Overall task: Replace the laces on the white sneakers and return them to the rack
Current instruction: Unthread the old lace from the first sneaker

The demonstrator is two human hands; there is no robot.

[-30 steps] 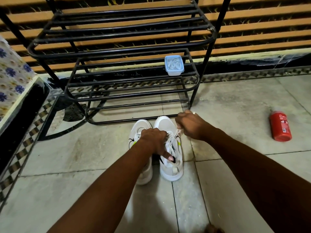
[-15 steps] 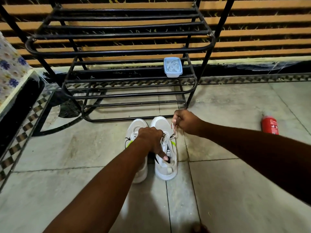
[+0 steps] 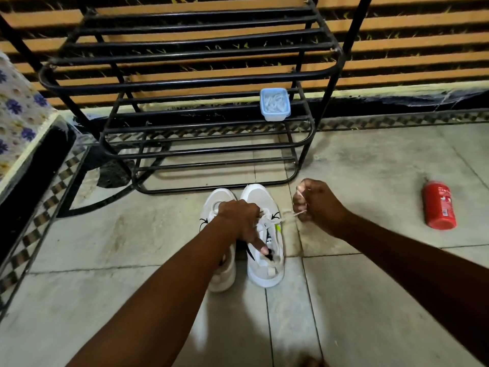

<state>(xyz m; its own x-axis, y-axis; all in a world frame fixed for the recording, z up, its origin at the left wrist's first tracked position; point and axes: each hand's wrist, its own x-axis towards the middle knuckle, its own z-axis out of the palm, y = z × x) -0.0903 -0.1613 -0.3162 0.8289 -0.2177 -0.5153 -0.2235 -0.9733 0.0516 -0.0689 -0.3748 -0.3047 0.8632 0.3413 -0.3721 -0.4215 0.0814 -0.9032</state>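
The left hand (image 3: 239, 221) pinned the right sneaker (image 3: 266, 235); the right hand (image 3: 316, 205), its grip clamped on the lace (image 3: 287, 217), should draw it out steadily sideways.

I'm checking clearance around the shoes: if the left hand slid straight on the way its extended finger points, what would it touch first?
The left hand rests on the right sneaker, its extended finger aimed at the heel opening. Going on, it would probably meet the sneaker's heel collar first, though depth is unclear.
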